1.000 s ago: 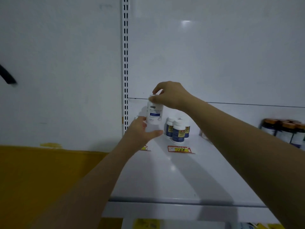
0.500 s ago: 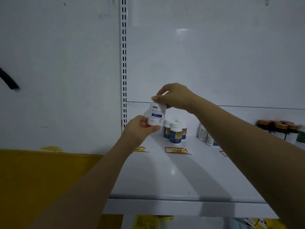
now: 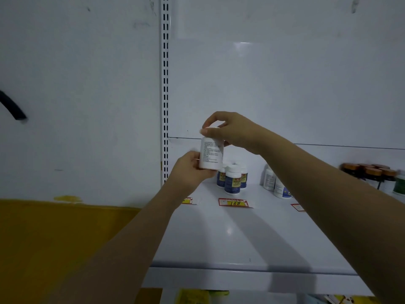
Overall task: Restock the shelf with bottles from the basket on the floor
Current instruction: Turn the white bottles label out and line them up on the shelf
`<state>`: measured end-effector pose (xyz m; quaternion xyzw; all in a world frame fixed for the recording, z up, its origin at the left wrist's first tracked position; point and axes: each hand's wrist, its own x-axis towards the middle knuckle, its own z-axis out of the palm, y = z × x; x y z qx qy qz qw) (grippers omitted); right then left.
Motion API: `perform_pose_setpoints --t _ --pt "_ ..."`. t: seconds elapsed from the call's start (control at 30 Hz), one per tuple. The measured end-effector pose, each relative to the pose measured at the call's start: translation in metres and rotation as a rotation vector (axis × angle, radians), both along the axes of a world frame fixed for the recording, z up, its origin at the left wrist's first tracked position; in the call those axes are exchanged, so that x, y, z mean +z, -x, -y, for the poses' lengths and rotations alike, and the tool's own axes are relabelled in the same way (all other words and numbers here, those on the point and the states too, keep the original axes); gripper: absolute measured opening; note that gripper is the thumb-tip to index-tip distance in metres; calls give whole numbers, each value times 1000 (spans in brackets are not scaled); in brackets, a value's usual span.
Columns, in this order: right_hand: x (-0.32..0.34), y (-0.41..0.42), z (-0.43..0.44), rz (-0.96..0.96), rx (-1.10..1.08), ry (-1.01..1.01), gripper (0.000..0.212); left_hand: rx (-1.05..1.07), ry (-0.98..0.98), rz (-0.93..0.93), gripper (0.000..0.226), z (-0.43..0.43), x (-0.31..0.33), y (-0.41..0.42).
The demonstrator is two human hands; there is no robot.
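Bottle [image 3: 211,153] being turned in both hands above the shelf [image 3: 230,242]
The bottle is being held upright in the air over the back left of the shelf, just in front of the blue-labelled bottles [image 3: 232,179]; its cap is being pinched from above by the right hand [image 3: 233,132] and its lower body is being gripped by the left hand [image 3: 189,170]. Compared with half a second ago, the blue-banded front is no longer being shown and fine print is being faced to the camera. The label is judged as being lined up before placing, so this bottle is not yet stocked. It is being seen as a round white bottle with a white cap
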<state>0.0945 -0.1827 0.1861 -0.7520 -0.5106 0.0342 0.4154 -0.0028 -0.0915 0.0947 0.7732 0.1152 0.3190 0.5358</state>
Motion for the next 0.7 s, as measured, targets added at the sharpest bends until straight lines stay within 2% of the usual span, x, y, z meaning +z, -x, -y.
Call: perform_pose_setpoints --t 0.07,0.13,0.23,0.3,0.37,0.43,0.53,0.6,0.7 --pt "0 -3 1 -36 48 5 20 -63 12 -46 44 0 -1 2" --pt "-2 -6 4 -111 118 -11 22 -137 106 -50 50 -2 0 5" --pt "-5 -9 6 -234 230 -48 25 -94 65 -22 49 -6 3 9" --pt "-7 -8 4 -192 207 -21 26 6 23 25 45 -7 3 8" --pt "-8 -6 -1 -38 99 19 33 101 -7 72 44 -7 2 5" --pt "-8 -5 -4 27 15 7 37 154 -25 73 47 -7 -1 4" --pt "-7 -7 -4 -50 63 -38 34 79 -11 20 49 -10 -3 9" --pt "-7 -8 -2 -122 121 -53 39 8 4 -6 51 -13 -2 12" --pt "-9 -8 -1 -222 168 -68 43 1 34 36 48 -15 -1 15"
